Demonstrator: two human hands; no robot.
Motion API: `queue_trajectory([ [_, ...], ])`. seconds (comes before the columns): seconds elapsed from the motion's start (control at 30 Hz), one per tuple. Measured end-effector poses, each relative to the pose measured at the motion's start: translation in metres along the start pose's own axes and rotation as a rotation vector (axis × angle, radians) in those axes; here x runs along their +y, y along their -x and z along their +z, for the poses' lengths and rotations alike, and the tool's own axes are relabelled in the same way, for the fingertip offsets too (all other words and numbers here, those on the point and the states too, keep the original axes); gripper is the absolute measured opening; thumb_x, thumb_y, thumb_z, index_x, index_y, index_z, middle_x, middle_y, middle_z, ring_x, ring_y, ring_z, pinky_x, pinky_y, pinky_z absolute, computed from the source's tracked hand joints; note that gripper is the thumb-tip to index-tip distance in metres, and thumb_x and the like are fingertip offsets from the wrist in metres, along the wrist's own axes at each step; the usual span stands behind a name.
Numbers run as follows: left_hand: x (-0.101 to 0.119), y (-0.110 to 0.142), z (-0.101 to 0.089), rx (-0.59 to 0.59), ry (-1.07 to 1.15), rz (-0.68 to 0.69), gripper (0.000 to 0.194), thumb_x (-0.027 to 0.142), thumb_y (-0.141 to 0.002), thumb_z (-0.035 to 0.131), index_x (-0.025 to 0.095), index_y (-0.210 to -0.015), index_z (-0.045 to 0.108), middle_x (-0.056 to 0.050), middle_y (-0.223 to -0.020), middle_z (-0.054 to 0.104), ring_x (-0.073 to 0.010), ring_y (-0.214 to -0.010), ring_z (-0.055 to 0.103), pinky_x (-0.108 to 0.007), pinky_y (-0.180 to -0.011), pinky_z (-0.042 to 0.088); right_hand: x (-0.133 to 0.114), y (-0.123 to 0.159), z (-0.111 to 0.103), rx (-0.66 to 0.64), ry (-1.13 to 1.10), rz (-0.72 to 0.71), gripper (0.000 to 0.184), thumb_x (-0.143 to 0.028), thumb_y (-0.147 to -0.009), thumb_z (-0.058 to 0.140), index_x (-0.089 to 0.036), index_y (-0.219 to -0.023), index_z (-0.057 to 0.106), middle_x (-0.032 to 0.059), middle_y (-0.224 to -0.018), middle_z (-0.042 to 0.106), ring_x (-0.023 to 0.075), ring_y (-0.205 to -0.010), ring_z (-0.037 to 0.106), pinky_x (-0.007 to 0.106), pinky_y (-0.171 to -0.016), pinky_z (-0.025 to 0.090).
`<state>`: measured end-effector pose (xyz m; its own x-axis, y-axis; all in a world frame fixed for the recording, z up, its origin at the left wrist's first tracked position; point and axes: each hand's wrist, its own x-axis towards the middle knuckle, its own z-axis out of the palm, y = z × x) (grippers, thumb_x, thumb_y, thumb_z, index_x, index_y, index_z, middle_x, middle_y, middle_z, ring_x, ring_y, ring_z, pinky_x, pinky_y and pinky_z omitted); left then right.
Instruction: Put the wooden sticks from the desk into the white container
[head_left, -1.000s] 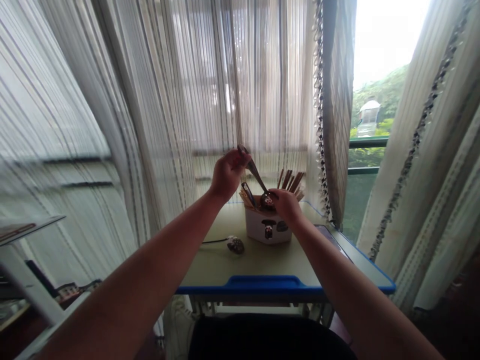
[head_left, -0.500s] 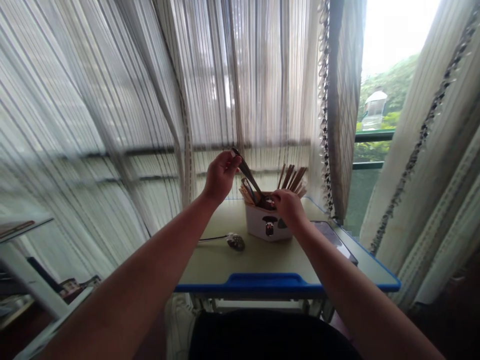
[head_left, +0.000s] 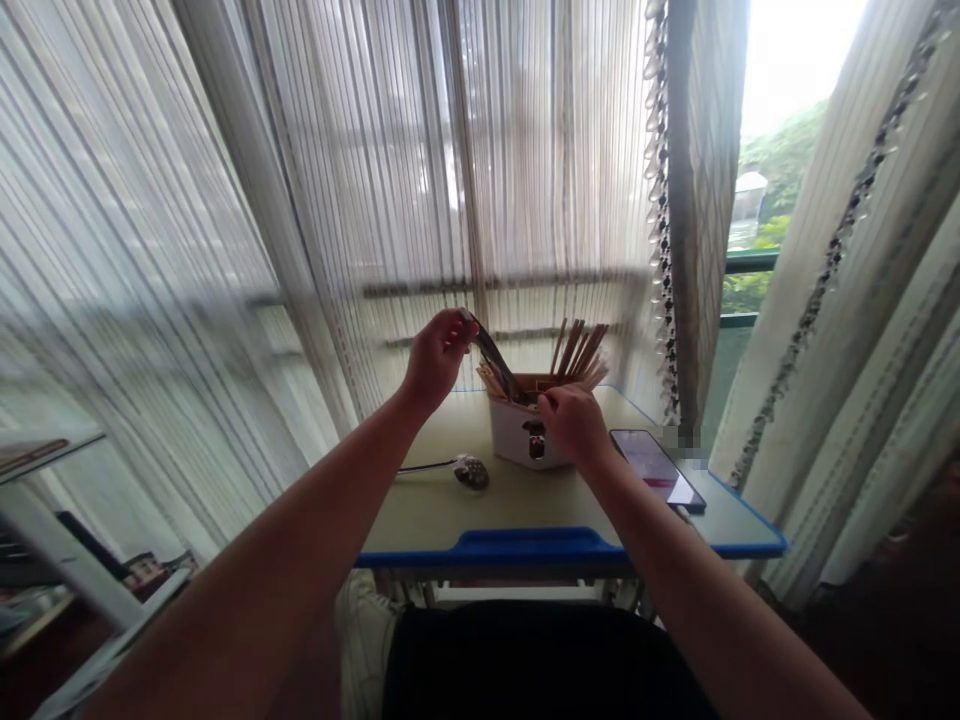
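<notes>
My left hand is closed around the upper end of a dark long-handled spoon. The spoon slants down to the right into a white container, and its lower end is hidden inside. My right hand is at the container's front right rim with its fingers curled together; what they pinch, if anything, is hidden. Several wooden chopsticks stand upright at the back right of the container. A slotted metal spoon lies on the table in front of it, to the left.
The small table has a blue edge. A phone lies on it to the right of the container, beside my right forearm. Sheer striped curtains hang behind the table. At the left edge is a white-framed stand.
The spoon's lower end has sunk from sight behind the container's rim. My left hand still grips its handle, and my right hand stays at the rim. The view has shifted slightly.
</notes>
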<state>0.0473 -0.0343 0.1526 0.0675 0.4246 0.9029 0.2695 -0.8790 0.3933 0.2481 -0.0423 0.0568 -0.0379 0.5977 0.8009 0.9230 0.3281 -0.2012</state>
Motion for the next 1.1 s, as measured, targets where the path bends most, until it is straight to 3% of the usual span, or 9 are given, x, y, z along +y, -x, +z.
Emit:
queue_trajectory([
  [0.4, 0.000, 0.014, -0.003, -0.050, -0.136, -0.024, 0.030, 0.029, -0.077, 0.052, 0.021, -0.106, 0.046, 0.002, -0.070, 0.057, -0.0066, -0.059, 0.053, -0.018, -0.055, 0.043, -0.001, 0.011, 0.009, 0.070, 0.010, -0.055, 0.033, -0.030, -0.083, 0.039, -0.013, -0.073, 0.066, 0.0105, -0.088, 0.055, 0.0202, -0.088, 0.045, 0.034, -0.086, 0.033],
  [0.87, -0.017, 0.016, -0.001, -0.131, -0.401, 0.077, 0.023, 0.030, -0.075, 0.055, 0.020, -0.095, 0.061, -0.001, -0.075, 0.063, -0.0077, -0.059, 0.052, -0.022, -0.063, 0.044, -0.004, 0.015, 0.019, 0.134, -0.016, -0.049, 0.029, -0.028, -0.083, 0.039, -0.015, -0.075, 0.063, 0.0095, -0.095, 0.054, 0.0211, -0.093, 0.044, 0.038, -0.087, 0.034],
  [1.1, -0.027, 0.022, 0.009, -0.097, -0.416, -0.012, 0.029, 0.028, -0.079, 0.050, 0.019, -0.105, 0.058, -0.003, -0.081, 0.064, -0.0095, -0.064, 0.055, -0.022, -0.063, 0.045, 0.002, 0.028, 0.026, 0.270, -0.180, -0.101, 0.022, -0.022, -0.083, 0.040, -0.016, -0.091, 0.059, 0.0091, -0.105, 0.052, 0.0210, -0.108, 0.040, 0.040, -0.094, 0.033],
])
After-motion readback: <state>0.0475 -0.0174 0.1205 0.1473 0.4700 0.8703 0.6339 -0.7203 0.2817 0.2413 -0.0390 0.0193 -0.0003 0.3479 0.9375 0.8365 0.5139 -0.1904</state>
